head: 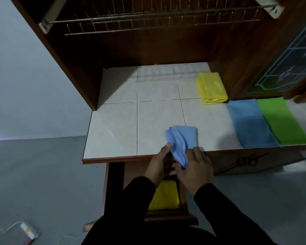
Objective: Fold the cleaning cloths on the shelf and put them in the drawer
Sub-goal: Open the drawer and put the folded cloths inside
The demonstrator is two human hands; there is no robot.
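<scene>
A folded light-blue cloth (pixel 181 140) hangs half over the front edge of the tiled shelf (pixel 117 124). My left hand (pixel 158 165) pinches its left side and my right hand (pixel 194 167) grips its lower end. Below my hands the drawer (pixel 170 218) stands pulled out, with a folded yellow cloth (pixel 164 196) lying inside. On the shelf a folded yellow cloth (pixel 211 88) sits at the back right. A flat blue cloth (pixel 249 122) and a flat green cloth (pixel 283 121) lie side by side at the right.
A wire dish rack (pixel 148 18) hangs above the shelf inside the dark wooden cabinet. A glass-panelled door (pixel 288 64) stands at the right. On the grey floor at lower left lies a small device (pixel 29 231) with a white cable.
</scene>
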